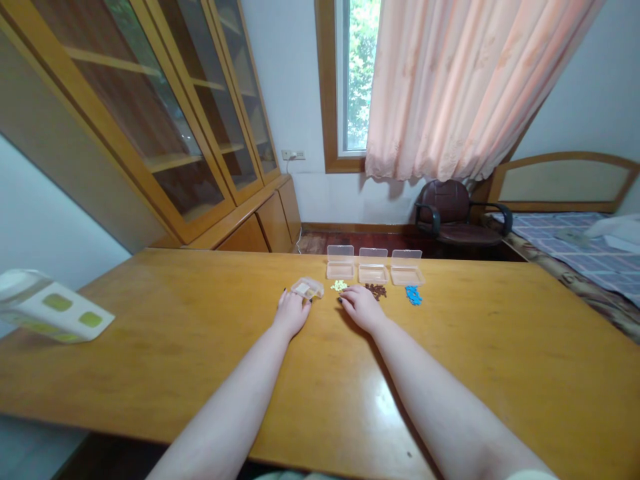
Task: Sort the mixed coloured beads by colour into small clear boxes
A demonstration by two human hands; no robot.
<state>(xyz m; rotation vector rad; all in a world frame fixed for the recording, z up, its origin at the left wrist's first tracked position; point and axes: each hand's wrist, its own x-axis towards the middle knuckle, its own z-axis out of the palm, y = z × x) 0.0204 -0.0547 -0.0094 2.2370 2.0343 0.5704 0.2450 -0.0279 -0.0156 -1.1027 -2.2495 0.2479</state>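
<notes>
My left hand [293, 313] is closed on a small clear plastic box [314, 287], its fingers on the near left side and its thumb at the right. Some pale pieces show inside that box. Just right of it, my right hand [363, 307] hovers low over the table, thumb and fingertips close together; whatever may be between them is too small to make out. A pile of pale yellow-green pieces [339, 285] lies beyond its fingertips. Dark brown pieces [376, 291] lie behind the hand, partly hidden by it. Farther right is a pile of blue pieces [413, 295].
Three clear boxes stand in a row behind the piles with lids raised: a left box [341, 270], a middle box [373, 274] and a right box [407, 275]. A white-and-green carton [60, 308] is at the wooden table's [200, 347] left. An armchair [453, 210] stands beyond.
</notes>
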